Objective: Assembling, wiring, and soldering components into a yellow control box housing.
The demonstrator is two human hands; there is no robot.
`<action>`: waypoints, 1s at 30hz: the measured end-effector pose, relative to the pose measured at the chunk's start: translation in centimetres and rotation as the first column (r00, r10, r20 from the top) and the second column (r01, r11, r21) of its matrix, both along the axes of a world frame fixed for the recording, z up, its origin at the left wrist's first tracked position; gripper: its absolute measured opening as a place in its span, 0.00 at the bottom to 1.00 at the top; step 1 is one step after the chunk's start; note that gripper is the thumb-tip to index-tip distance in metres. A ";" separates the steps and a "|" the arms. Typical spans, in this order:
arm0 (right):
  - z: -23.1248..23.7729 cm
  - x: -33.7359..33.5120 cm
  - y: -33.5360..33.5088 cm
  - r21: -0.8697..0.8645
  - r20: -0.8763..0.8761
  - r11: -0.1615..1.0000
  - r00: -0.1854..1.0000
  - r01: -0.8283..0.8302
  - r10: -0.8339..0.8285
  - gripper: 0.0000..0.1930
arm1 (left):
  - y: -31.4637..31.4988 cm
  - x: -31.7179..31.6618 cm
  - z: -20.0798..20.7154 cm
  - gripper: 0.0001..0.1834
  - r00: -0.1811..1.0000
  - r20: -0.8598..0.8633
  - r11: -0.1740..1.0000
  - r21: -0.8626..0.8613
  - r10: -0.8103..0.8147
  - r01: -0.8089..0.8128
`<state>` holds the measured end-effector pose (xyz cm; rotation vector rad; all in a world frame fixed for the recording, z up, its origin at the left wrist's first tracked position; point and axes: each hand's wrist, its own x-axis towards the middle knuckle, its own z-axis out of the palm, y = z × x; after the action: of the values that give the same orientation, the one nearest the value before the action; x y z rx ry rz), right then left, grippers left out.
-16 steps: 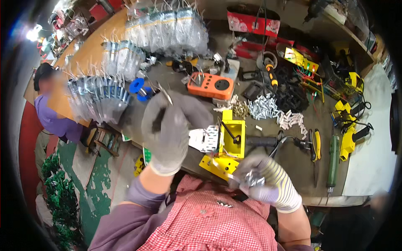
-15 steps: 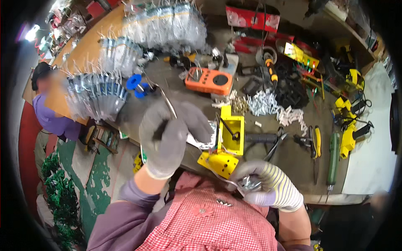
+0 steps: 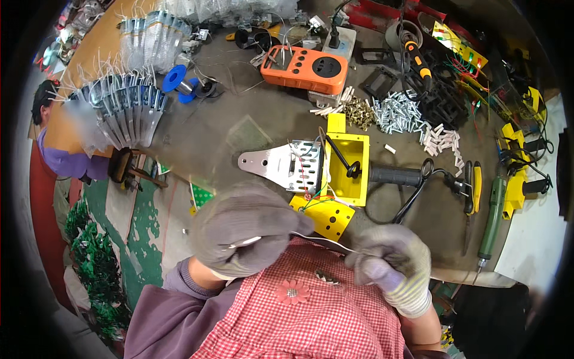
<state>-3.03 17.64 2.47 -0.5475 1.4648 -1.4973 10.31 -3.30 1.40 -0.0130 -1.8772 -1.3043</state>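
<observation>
Both hands gloved. My left hand (image 3: 244,228), in a grey glove, is closed, fingers curled, around one end of a thin white wire (image 3: 323,239); a short pale length shows against the glove lower down. My right hand (image 3: 391,263), in a grey glove with a striped cuff, pinches the other end. The wire runs between the two, in front of my red-and-white checked apron (image 3: 299,323), near the front edge of the dark worktop (image 3: 206,128).

Just beyond the wire: a yellow plate with round holes (image 3: 324,220), thin coloured leads lying across its upper edge. Behind it, an open yellow rectangular box (image 3: 362,157) with a black cable inside. A silver slotted metal plate with a tapered end (image 3: 272,161) lies to the box's left; a black ribbed handle (image 3: 394,175) extends to its right.

Farther right: yellow-handled pliers (image 3: 476,186), then a green pen-shaped driver (image 3: 492,218). Beyond the box: small heaps of brass-coloured pieces (image 3: 360,113), silver screws (image 3: 397,113) and whitish cylinders (image 3: 441,143). Behind them, an orange device with a black round dial (image 3: 299,75). Far left, a blue spool (image 3: 175,78) near bagged metal strips (image 3: 122,110).
</observation>
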 end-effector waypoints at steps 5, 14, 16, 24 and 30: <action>-0.5 0.3 0.3 0.045 -0.517 0.988 0.849 0.149 -0.105 0.13 | -0.7 0.3 -0.2 0.17 0.984 0.137 0.949 0.309 -0.112 0.065; 1.0 0.3 2.3 0.051 -0.458 0.938 0.843 0.342 -0.282 0.07 | -3.4 -1.8 0.2 0.12 0.886 0.358 0.870 0.485 -0.295 0.094; 1.9 -0.1 4.1 0.127 -0.481 0.860 0.788 0.495 -0.383 0.07 | -4.5 -2.3 0.3 0.13 0.844 0.506 0.962 0.269 -0.177 0.041; 3.5 -1.2 1.3 0.240 -0.930 0.898 0.354 0.368 0.103 0.09 | -8.4 -6.2 -0.2 0.14 0.897 0.432 0.655 -0.704 0.089 0.274; 2.6 -0.4 -0.9 0.370 -0.634 0.796 0.756 0.479 -0.161 0.09 | -9.5 -5.6 -2.2 0.12 0.913 0.405 0.789 -0.572 0.035 0.224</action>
<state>-3.44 16.77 5.07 -0.4309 2.4684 -1.1422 4.67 -12.84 -0.84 -0.1987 -2.6221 -0.7318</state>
